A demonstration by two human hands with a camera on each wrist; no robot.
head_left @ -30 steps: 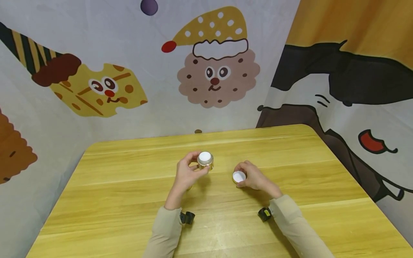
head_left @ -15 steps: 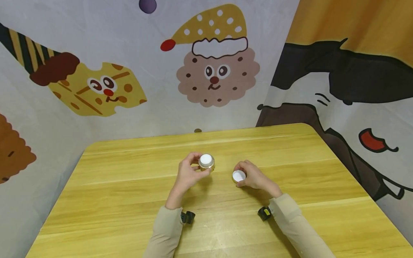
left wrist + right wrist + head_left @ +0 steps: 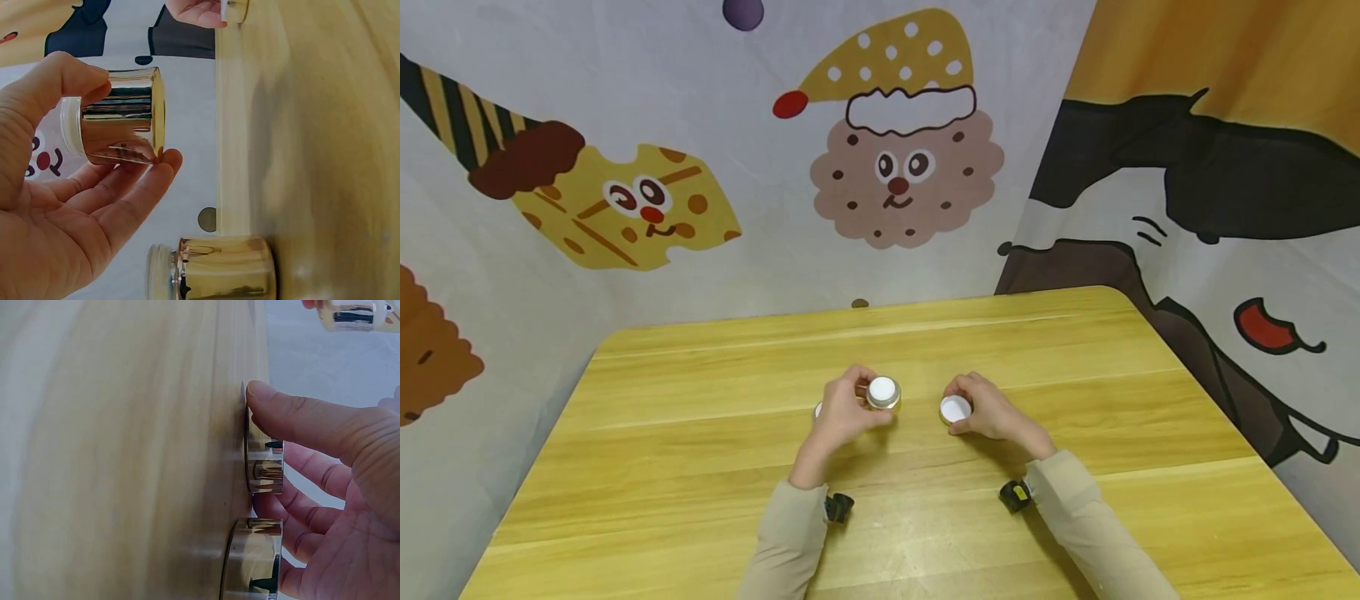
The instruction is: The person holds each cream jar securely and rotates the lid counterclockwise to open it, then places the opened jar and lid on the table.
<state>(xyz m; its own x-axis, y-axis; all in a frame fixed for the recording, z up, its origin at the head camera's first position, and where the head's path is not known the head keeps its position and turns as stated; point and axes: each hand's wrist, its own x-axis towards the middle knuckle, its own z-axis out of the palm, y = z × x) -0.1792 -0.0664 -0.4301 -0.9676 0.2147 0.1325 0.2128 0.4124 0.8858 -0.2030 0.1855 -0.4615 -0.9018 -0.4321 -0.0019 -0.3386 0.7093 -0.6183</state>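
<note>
A shiny gold jar (image 3: 122, 119) with a pale threaded neck is held between the thumb and fingers of my left hand (image 3: 842, 414), raised off the table. From above, its round white top shows. A second gold jar (image 3: 225, 269) stands on the table beside this hand; in the head view the hand mostly covers it. My right hand (image 3: 992, 411) grips a shallow gold lid (image 3: 955, 409) by its edges, white inside facing up, low at the tabletop. Close to that lid, a second gold lid (image 3: 253, 559) sits by the right fingers, hidden from above.
Everything rests on a wooden table (image 3: 685, 467) with rounded back corners. A cartoon-printed cloth (image 3: 760, 258) hangs right behind it and on both sides. Each wrist carries a small black camera (image 3: 1015, 497).
My left hand has come down and nearer with its jar, shifting slightly right. The second jar's white top now peeks out left of it. My right hand and its lid stay put.
</note>
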